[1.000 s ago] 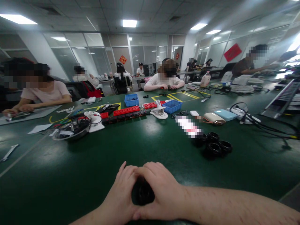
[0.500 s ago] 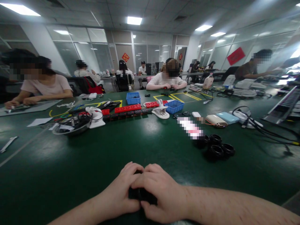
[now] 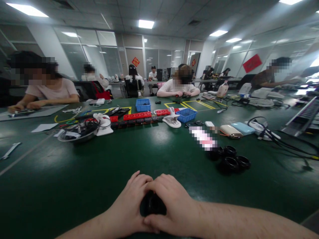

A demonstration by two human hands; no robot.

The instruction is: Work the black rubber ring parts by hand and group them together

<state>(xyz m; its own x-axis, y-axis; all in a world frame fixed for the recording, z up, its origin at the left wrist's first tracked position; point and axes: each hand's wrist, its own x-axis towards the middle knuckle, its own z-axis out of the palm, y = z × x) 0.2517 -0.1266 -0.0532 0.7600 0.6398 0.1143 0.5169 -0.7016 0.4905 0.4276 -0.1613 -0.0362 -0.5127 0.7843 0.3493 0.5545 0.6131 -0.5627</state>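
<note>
Close to me at the green table's near side, a black round part (image 3: 153,203) with a glossy surface sits between my two hands. My left hand (image 3: 133,200) curls around its left side. From the right, my right hand (image 3: 171,200) wraps it, thumb in front and fingers behind. The fingertips of both hands meet at the far side, and the thumbs come together at the near side. Much of the part is hidden by the hands. Several black ring-shaped parts (image 3: 230,163) stand in a cluster to the right, resembling the held one.
Beyond my hands lie a metal bowl of parts (image 3: 67,138), a white clip base (image 3: 171,121), red socket strips (image 3: 137,115) and blue bins (image 3: 186,115). A wrench (image 3: 11,151) rests at left. Cables and power banks (image 3: 230,131) lie at right. People sit around the table (image 3: 99,172).
Both hands have shifted their grip around the black part, opening a wider gap that shows more of its top. The camera view has turned slightly left.
</note>
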